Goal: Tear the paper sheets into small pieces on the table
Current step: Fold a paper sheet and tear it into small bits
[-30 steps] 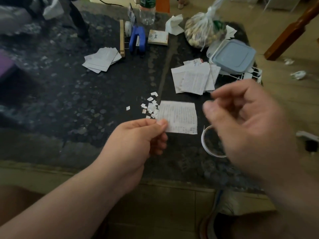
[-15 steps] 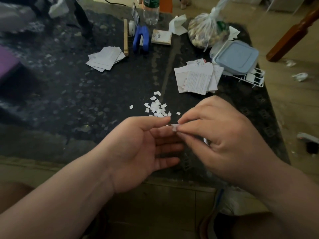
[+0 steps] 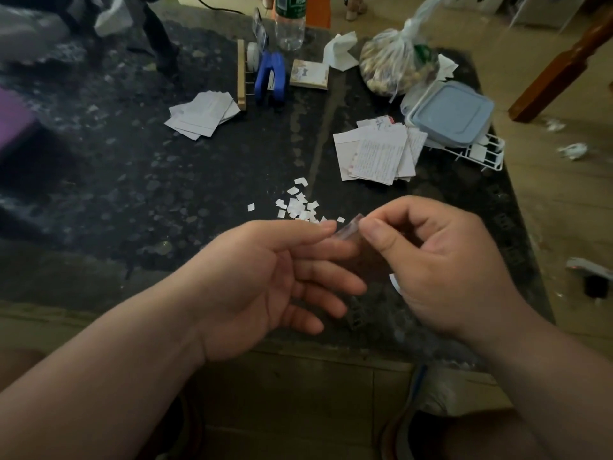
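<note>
Above the near edge of the dark tabletop (image 3: 132, 180), the left hand (image 3: 265, 277) and right hand (image 3: 441, 267) meet on one slip of paper (image 3: 348, 229). Left hand: thumb and forefinger pinch the slip's left end; the other three fingers are loosely extended, palm up. Right hand: thumb and curled forefinger pinch the right end, remaining fingers tucked under. The slip is blurred and its shape cannot be read.

Just beyond the fingertips, a loose scatter of small pieces (image 3: 298, 204) lies on the tabletop, one piece a little apart on the left. Farther back to the right, a stack of written sheets (image 3: 378, 151) lies fanned, touching a container with a blue lid (image 3: 451, 111) that rests on a white wire rack (image 3: 481, 156). Farther back to the left, a second stack of sheets (image 3: 202, 114). Along the far edge: blue stapler (image 3: 272, 78), small notepad (image 3: 310, 74), plastic bottle (image 3: 288, 24), tied plastic bag (image 3: 394, 64).
</note>
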Demonstrator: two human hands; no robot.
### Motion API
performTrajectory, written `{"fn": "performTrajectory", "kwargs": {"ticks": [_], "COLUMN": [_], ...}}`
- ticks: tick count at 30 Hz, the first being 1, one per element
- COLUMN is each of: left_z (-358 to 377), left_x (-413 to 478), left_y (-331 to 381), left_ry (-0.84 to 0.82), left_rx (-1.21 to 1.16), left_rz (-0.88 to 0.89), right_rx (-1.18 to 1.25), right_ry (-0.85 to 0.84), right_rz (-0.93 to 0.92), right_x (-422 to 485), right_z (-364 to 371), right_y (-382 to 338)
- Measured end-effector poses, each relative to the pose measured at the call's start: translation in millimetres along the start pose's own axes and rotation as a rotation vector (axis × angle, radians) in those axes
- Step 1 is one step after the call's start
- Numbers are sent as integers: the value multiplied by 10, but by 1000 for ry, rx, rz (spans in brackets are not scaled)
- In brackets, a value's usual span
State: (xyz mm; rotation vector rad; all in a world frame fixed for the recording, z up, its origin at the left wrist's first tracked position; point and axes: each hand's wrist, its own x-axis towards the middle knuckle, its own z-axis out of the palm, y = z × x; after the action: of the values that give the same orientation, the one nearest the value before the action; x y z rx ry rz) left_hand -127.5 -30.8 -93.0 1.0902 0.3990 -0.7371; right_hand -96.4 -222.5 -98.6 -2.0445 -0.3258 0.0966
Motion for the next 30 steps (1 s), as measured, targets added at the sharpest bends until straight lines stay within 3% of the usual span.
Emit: {"fn": "performTrajectory", "kwargs": {"ticks": [4,8,12,15,19,22,25,27,30], "left_z": [0,-57,19,65,54,56,-59,-195,-341], "left_x": [7,24,11,42,83,83,48,9,-22], "left_y": [-61,-74,-52,-85,-111,-109,-10,114,207], "left_ry": [114,354,254,289,353,378,344,376,485], "left_rx": [49,432,624,564,269,164,460,741,772], "left_rz": [51,334,270,253,256,198,101,87,171], "right_rx": [83,294,375,411,654,428,190,-152,-562], "right_ry": [80,-145,-223,-208,-214,-215,-203,-324,-570], "right_rz": [154,346,400,508,623,592,542,464,408], "right_x": [113,143,113,107,80,-4,-53,-47,-74], "right_z": [-93,-159,-125,-115,-93,7,44,15,37], "right_y": [-8,-6,-31,-33,-27,68,115,143,193]}}
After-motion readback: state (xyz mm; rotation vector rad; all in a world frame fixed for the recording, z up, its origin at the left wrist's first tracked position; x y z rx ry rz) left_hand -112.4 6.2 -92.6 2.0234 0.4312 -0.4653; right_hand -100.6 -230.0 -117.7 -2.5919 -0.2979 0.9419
